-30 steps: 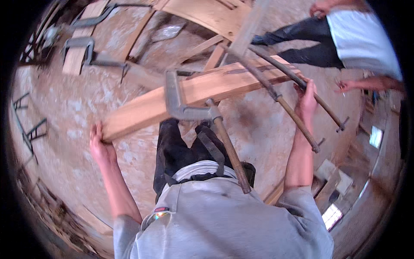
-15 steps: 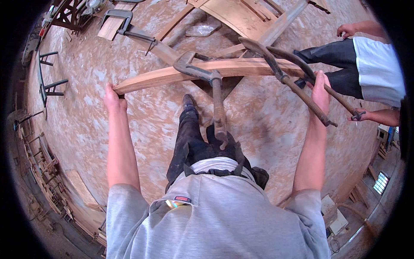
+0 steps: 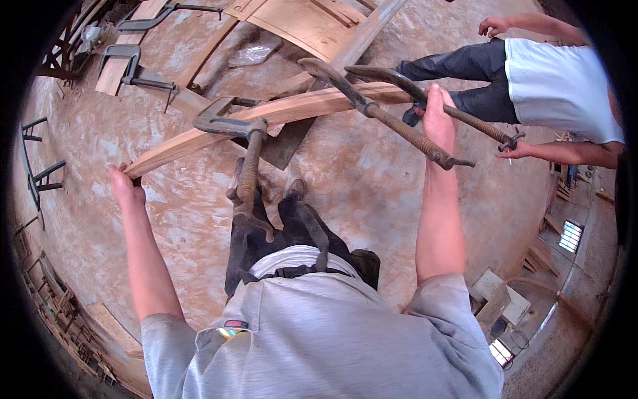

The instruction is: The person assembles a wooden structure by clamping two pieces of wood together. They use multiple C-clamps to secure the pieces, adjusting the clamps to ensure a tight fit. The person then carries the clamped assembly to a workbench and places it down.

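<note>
A long, slightly curved strip of wood (image 3: 299, 106) spans between my hands in front of me. My left hand (image 3: 126, 186) is closed round its left end. My right hand (image 3: 438, 110) is closed at its right end, beside the clamps; part of its grip is hidden. One rusty C-clamp (image 3: 219, 123) sits on the wood left of its middle, its screw pointing toward me. Toward the right end are two more, a nearer C-clamp (image 3: 362, 103) and a farther C-clamp (image 3: 405, 83), with long threaded screws slanting down to the right.
A person (image 3: 551, 86) in a white shirt stands close at the right, one hand (image 3: 515, 149) by the farther clamp's screw end. Dark C-clamps (image 3: 123, 56) grip a board at upper left. Wooden panels (image 3: 299, 23) lie ahead; metal stands (image 3: 46, 176) are at left.
The wood and its clamps have shifted left in view, with both hands still at its ends. My feet have moved and both shoes now show. The floor objects have shifted left and down in view.
</note>
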Motion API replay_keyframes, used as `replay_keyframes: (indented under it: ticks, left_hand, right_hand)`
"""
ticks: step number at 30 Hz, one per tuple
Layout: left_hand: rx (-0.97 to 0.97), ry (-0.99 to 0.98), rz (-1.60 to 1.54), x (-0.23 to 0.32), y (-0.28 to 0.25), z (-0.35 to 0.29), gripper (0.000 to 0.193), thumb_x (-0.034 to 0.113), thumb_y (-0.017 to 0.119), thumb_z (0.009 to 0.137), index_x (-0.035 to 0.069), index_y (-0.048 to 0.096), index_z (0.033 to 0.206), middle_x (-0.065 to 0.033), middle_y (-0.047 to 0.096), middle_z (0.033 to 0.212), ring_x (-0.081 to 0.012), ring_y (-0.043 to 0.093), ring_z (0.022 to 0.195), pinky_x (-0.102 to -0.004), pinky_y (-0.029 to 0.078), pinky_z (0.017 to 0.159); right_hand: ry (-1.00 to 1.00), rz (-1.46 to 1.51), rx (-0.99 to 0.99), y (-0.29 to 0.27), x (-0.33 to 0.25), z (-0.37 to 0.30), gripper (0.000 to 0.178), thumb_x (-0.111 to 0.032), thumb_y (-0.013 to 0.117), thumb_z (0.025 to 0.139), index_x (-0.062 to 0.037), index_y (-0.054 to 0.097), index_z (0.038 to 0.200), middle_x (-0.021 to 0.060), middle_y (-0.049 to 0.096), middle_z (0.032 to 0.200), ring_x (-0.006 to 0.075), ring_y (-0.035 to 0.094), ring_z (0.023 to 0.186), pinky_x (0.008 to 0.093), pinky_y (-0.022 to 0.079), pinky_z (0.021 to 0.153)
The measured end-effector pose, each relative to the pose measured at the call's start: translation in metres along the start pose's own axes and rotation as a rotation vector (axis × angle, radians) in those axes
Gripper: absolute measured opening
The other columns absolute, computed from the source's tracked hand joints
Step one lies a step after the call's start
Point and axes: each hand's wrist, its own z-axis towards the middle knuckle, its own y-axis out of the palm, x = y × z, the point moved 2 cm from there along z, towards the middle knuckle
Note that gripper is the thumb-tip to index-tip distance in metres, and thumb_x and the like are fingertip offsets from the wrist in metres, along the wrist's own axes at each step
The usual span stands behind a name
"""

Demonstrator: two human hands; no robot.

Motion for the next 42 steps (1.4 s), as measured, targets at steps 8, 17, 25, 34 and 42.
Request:
replay_keyframes:
  ticks: [8, 17, 25, 34, 42]
  left_hand:
    - [-0.026, -0.007, 0.051, 0.006, 0.004, -0.005, 0.046, 0.039, 0.044, 0.095, -0.004, 0.047, 0.111, -0.0154, 0.055, 0.103, -0.0266, 0.058, 0.094, -0.0394, 0.053, 0.078]
    - [0.0, -0.013, 0.071, 0.005, 0.005, -0.007, 0.046, 0.039, 0.044, 0.095, -0.005, 0.049, 0.109, -0.0157, 0.056, 0.103, -0.027, 0.058, 0.095, -0.0394, 0.053, 0.078]
    - [0.052, -0.029, 0.107, 0.005, 0.002, -0.002, 0.049, 0.044, 0.04, 0.096, -0.001, 0.057, 0.096, -0.0148, 0.06, 0.096, -0.0261, 0.057, 0.089, -0.0397, 0.05, 0.08]
    - [0.025, 0.004, 0.125, 0.02, 0.019, -0.037, 0.048, 0.041, 0.039, 0.095, -0.004, 0.049, 0.108, -0.0166, 0.058, 0.098, -0.0284, 0.058, 0.089, -0.0416, 0.052, 0.076]
    - [0.018, -0.01, 0.126, 0.01, 0.011, -0.018, 0.05, 0.043, 0.038, 0.096, -0.004, 0.051, 0.108, -0.0154, 0.059, 0.097, -0.0259, 0.059, 0.087, -0.0384, 0.051, 0.076]
  right_hand:
    - [-0.007, -0.094, -0.018, -0.004, -0.001, 0.008, 0.035, -0.032, 0.047, 0.094, 0.0002, 0.06, 0.095, 0.0076, 0.059, 0.09, 0.013, 0.055, 0.077, 0.0283, 0.048, 0.066]
    - [0.005, 0.002, 0.043, 0.001, -0.005, 0.006, 0.037, -0.034, 0.049, 0.092, 0.0003, 0.062, 0.094, 0.0094, 0.062, 0.08, 0.0159, 0.058, 0.068, 0.0302, 0.048, 0.06]
    - [0.072, -0.125, 0.007, 0.0, -0.01, 0.005, 0.04, -0.039, 0.047, 0.092, -0.0021, 0.062, 0.1, 0.0105, 0.063, 0.083, 0.0183, 0.06, 0.073, 0.0325, 0.047, 0.069]
    - [0.007, -0.003, -0.003, -0.002, 0.004, 0.01, 0.04, -0.036, 0.046, 0.095, 0.0011, 0.06, 0.103, 0.0112, 0.061, 0.097, 0.0173, 0.059, 0.084, 0.0305, 0.05, 0.071]
    - [-0.036, -0.07, 0.016, -0.001, 0.002, 0.008, 0.038, -0.035, 0.046, 0.095, -0.0008, 0.061, 0.101, 0.0089, 0.061, 0.095, 0.0163, 0.058, 0.083, 0.0303, 0.05, 0.07]
